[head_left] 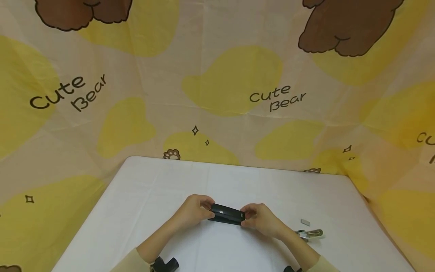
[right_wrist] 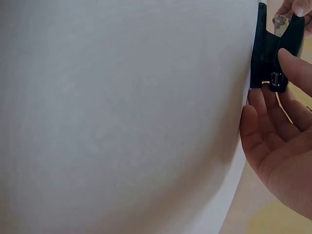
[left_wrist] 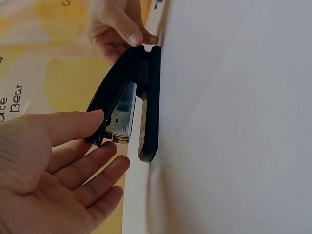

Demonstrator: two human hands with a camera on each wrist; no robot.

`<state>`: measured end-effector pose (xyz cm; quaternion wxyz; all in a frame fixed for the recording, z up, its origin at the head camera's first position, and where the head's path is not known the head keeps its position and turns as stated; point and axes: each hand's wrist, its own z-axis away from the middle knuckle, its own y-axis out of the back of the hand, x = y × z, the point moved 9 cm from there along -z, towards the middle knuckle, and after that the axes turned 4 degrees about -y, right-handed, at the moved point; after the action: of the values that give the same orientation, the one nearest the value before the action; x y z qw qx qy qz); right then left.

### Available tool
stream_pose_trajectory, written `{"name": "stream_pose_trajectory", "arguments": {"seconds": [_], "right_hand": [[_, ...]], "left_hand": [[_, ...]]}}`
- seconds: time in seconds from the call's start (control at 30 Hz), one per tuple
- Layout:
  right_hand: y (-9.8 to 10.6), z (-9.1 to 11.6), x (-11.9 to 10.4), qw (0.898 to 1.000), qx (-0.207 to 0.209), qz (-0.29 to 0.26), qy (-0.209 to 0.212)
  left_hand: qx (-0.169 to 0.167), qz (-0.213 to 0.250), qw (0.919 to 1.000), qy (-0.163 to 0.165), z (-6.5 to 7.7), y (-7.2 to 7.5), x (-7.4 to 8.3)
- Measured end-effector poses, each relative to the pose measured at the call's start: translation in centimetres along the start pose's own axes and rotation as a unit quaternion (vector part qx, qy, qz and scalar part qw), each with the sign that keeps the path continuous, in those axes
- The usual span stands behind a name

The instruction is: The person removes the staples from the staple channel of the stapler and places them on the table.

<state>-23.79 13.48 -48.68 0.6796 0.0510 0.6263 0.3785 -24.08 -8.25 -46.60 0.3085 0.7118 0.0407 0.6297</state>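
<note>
Stapler (head_left: 227, 214) sits on the white tabletop (head_left: 176, 181), long axis running left to right! Left hand (head_left: 194, 211) pinches its raised left end, right hand (head_left: 263, 220) holds the right, hinged end; neither is nearer.

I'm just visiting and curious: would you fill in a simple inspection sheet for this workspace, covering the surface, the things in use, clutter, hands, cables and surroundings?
Surface: white table, smooth-looking, with faint creases.
Job's things: black stapler, its top arm raised off its base at the front.
Clutter: small grey block and a metal tool with a greenish handle, near the right forearm; exact kinds unclear.
Hands: left hand pinches the stapler's front end; right hand holds its hinge end.
Cables: nothing seen.
Surroundings: pale backdrop with yellow patches, brown bears and "Cute Bear" lettering.
</note>
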Motion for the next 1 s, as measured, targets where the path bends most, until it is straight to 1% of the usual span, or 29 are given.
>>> {"name": "stream_pose_trajectory", "arguments": {"seconds": [0.2, 0.4, 0.67, 1.0], "right_hand": [[-0.2, 0.6, -0.2, 1.000, -0.012, 0.010, 0.003], [-0.5, 1.3, -0.3, 1.000, -0.027, 0.005, 0.005], [-0.8, 1.7, -0.5, 0.999, -0.046, 0.004, 0.012], [-1.1, 2.4, -0.6, 0.998, -0.059, 0.006, 0.018]], "left_hand": [[-0.006, -0.006, 1.0000, 0.002, 0.6, -0.3, 0.0], [-0.010, -0.004, 0.9999, 0.002, 1.2, -0.6, 0.1], [-0.026, -0.014, 0.9996, -0.002, 1.9, -0.9, 0.5], [-0.035, -0.012, 0.9993, 0.008, 2.7, -1.0, 0.7]]}}
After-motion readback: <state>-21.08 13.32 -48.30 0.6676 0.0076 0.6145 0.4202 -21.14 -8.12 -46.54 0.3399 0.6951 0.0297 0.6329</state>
